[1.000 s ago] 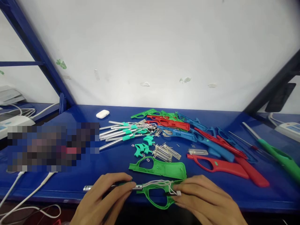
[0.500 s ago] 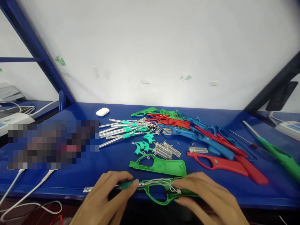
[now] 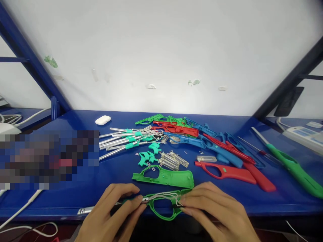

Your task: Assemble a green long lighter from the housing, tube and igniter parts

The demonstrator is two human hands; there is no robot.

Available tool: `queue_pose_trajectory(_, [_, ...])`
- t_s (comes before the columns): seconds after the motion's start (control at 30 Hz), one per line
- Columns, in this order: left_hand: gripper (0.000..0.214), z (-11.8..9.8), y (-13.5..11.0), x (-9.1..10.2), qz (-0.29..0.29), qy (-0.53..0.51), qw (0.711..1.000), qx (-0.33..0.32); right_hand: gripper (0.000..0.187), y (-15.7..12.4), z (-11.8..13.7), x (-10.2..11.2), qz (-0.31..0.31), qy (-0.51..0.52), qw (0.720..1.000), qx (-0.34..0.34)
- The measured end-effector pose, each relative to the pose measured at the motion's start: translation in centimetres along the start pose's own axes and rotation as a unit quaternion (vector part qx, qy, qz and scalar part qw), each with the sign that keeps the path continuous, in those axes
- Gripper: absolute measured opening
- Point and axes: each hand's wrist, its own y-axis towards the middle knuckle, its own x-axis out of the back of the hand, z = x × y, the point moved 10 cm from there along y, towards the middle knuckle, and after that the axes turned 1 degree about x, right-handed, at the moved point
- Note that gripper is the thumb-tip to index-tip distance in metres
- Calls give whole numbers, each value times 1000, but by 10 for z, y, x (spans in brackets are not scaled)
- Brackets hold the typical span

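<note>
Low at the front edge is an open green lighter shell half (image 3: 164, 217) with its trigger loop towards me. A metal lighter tube (image 3: 84, 210) lies along its left end, and white wires (image 3: 164, 194) run from the tube into the shell. My left hand (image 3: 116, 210) is closed round the tube near the shell. My right hand (image 3: 214, 211) grips the shell's handle end, thumb and forefinger at a small dark part (image 3: 178, 206) by the wire ends. The fingers hide most of the handle. Just behind lies another green shell half (image 3: 180, 179), inner side up.
Behind are teal triggers (image 3: 144, 157), clear fuel tanks (image 3: 169, 162) and several wired metal tubes (image 3: 121, 139). Red shells (image 3: 237, 173) and blue shells (image 3: 188, 140) lie to the right, with a screwdriver (image 3: 262, 153) and a green lighter (image 3: 295, 168). A white case (image 3: 103, 120) sits back left.
My view has swung slightly right, so the table's things appear further left. My right thumb and forefinger have drawn closer together at the wire ends. The left hand keeps its hold.
</note>
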Motion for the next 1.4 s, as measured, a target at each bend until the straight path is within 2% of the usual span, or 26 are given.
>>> queue_pose_trajectory(0.17, [30, -18, 17, -1, 8, -12, 999, -33, 18, -2, 3, -4, 14, -17, 1000, 10])
queue_pose_trajectory(0.33, [37, -33, 24, -11, 37, -37, 996, -66, 22, -5, 6, -3, 14, -40, 999, 22])
queue_pose_trajectory(0.53, [36, -34, 26, -15, 52, -29, 996, -67, 24, -7, 6, -2, 18, -47, 998, 26])
queue_pose_trajectory(0.63, [36, -23, 38, -9, 38, -10, 998, -50, 22, -7, 7, -3, 14, -50, 998, 30])
queue_pose_trajectory(0.77, [22, 7, 63, 4, 11, 36, 999, -21, 25, -5, 6, -2, 6, -52, 998, 31])
queue_pose_trajectory(0.87, [23, 35, 76, -2, 55, 53, 997, 3, 25, -4, 5, -1, 13, -52, 998, 29])
queue_pose_trajectory(0.97, [27, 52, 79, -11, 97, 57, 994, 9, 27, -3, 4, -1, 27, -56, 998, 24])
queue_pose_trajectory(1.1, [26, 61, 81, -25, 136, 55, 989, 7, 29, -3, 1, -2, 18, -51, 998, 11])
queue_pose_trajectory(1.2, [23, 63, 85, -28, 148, 55, 988, 5, 27, -3, -3, -4, 4, -39, 999, -12])
queue_pose_trajectory(1.3, [22, 63, 89, -21, 138, 59, 989, 2, 27, -2, -8, -9, 3, -23, 999, -40])
queue_pose_trajectory(1.4, [26, 58, 90, -4, 104, 67, 992, 4, 27, -2, -12, -11, 2, -4, 998, -62])
